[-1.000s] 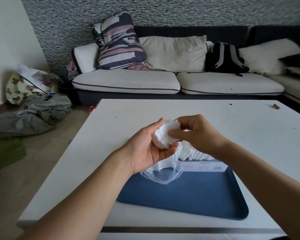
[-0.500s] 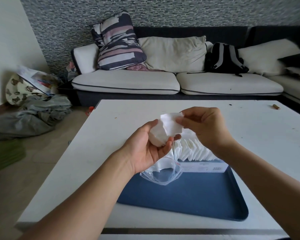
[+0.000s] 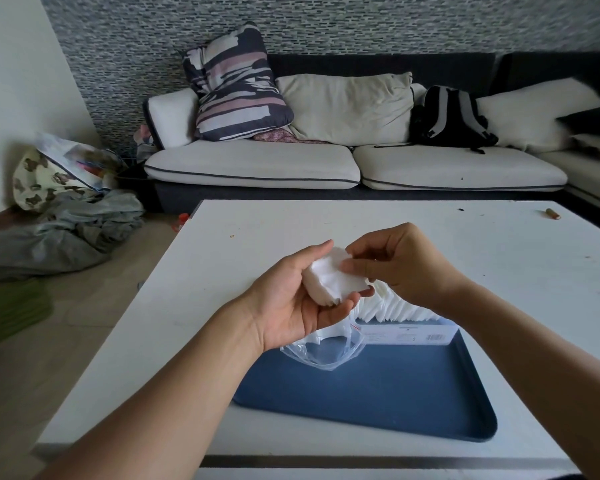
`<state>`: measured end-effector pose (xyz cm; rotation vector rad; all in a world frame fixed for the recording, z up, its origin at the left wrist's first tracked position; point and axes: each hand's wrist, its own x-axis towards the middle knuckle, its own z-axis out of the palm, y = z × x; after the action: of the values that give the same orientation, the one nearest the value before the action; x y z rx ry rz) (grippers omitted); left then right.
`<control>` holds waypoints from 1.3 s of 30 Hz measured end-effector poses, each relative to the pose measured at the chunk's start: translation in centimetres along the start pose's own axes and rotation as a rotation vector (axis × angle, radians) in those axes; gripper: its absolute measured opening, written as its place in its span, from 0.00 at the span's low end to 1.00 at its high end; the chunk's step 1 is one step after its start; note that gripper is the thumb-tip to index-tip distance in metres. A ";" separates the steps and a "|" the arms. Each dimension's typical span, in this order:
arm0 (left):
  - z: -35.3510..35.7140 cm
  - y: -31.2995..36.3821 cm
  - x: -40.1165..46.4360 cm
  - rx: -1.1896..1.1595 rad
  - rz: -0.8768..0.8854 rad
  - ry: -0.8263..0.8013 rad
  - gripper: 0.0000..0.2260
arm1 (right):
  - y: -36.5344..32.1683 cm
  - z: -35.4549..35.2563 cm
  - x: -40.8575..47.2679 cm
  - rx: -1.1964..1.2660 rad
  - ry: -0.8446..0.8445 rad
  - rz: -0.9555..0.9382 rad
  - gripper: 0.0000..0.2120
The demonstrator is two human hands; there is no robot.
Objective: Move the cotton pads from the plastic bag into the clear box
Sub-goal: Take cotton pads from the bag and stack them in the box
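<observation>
Above the desk (image 3: pixel 499 258), my left hand (image 3: pixel 291 306) cups the soft cotton pads (image 3: pixel 333 278); my right hand (image 3: pixel 395 265) pinches the top one. They look light and limp; best gripped at an edge.

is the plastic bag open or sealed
Open: the plastic bag has a gaping mouth, its red zip strip parted, beneath the left hand.

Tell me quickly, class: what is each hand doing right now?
Left hand: curled round a stack of cotton pads.
Right hand: fingertips pinch the top pad of that stack.

Glossy clear plastic bag (image 3: pixel 321 353), matt tray (image 3: pixel 378 393)
</observation>
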<state>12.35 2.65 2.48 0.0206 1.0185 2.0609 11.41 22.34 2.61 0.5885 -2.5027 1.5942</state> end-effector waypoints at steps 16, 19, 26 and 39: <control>-0.1 0.0 0.5 0.015 0.043 0.036 0.18 | -0.1 0.9 0.0 0.094 0.098 -0.051 0.05; 0.0 0.0 0.4 -0.004 0.043 0.052 0.19 | 0.1 0.8 0.0 0.052 0.117 -0.066 0.07; 0.2 -0.1 0.2 -0.051 0.022 0.005 0.22 | 0.1 0.8 0.0 0.053 0.147 -0.042 0.06; 0.4 -0.3 0.6 -0.098 0.047 0.020 0.17 | -0.2 1.0 0.0 0.063 0.249 -0.060 0.04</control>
<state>12.28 3.37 2.39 -0.0267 0.9353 2.1552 11.58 21.35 2.29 0.4371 -2.2429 1.6187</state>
